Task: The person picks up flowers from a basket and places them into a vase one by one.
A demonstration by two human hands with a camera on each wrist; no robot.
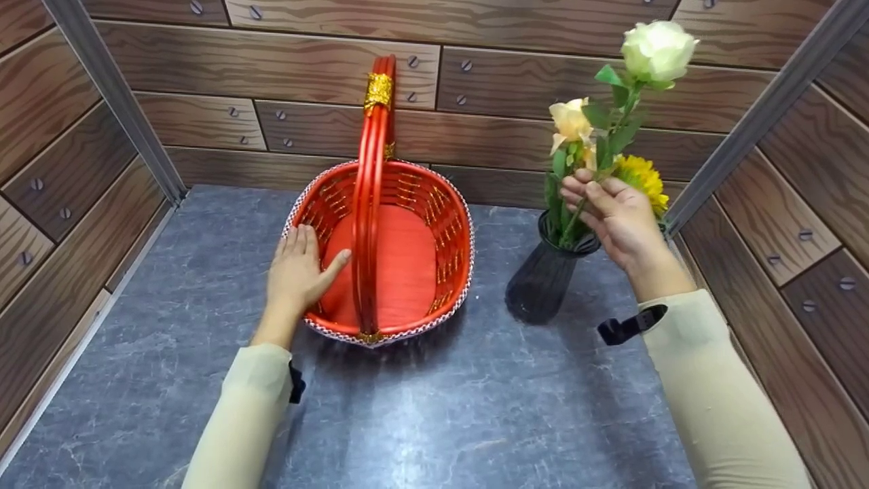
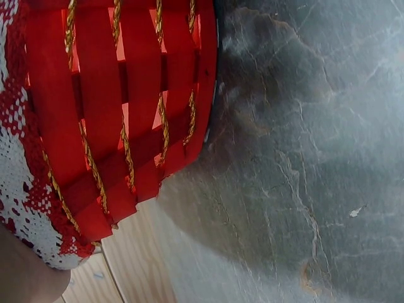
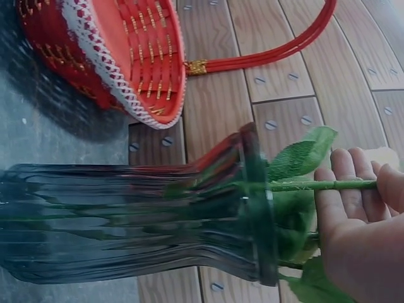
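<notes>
My left hand [image 1: 293, 272] rests on the left rim of a red woven basket [image 1: 407, 255], fingers straight and thumb reaching inside. The left wrist view shows the basket's slatted side [image 2: 136, 95] with gold cords. To the right, my right hand [image 1: 621, 221] pinches the green stem of a white rose [image 1: 658, 53] between thumb and fingers. That stem [image 3: 322, 185] runs down into the mouth of a dark ribbed glass vase [image 1: 540, 285], which stands upright. A peach rose [image 1: 571, 122] and a yellow flower [image 1: 643, 180] stand in the vase, partly behind the right hand.
The basket's tall red handle [image 1: 366, 204], wrapped with gold tinsel, arches over its middle. Both things stand on a grey marbled table [image 1: 407, 421]. Wood-patterned panels [image 1: 305, 61] enclose the back and sides, with grey posts [image 1: 760, 115] at the corners.
</notes>
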